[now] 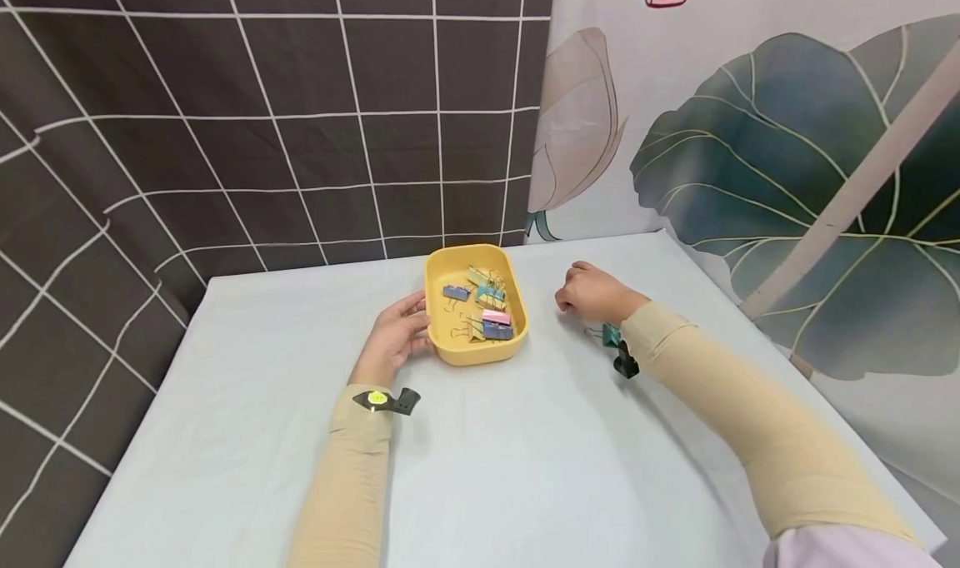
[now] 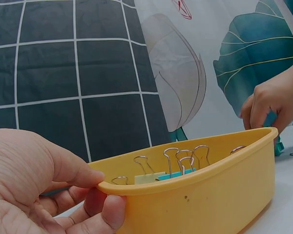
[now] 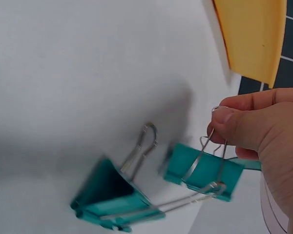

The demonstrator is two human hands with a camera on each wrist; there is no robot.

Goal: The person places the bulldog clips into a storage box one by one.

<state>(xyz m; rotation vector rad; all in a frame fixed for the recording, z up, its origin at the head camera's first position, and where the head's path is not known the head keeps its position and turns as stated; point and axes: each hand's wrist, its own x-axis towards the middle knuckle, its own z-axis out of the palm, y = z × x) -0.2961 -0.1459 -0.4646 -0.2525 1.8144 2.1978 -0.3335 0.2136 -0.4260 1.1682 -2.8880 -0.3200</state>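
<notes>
A yellow plastic bin (image 1: pixel 480 355) stands on the white table, holding several binder clips in blue, pink, teal and pale yellow. At its left side, my left hand (image 1: pixel 396 335) grips the rim, thumb on the edge and fingers against the outer wall. To the right of the bin, my right hand (image 1: pixel 596 293) is low over the table. In the right wrist view its thumb and finger pinch the wire handle of a teal binder clip (image 3: pixel 205 168). A second, larger-looking teal binder clip (image 3: pixel 117 200) lies close beside it, its wire handle overlapping the held clip.
The white tabletop (image 1: pixel 495 468) spreads in front of both arms. Behind it hangs a dark cloth (image 1: pixel 300 77) with white grid lines, and at the right a curtain (image 1: pixel 750 151) printed with leaves. A black wrist camera (image 1: pixel 626 360) sits below the right cuff.
</notes>
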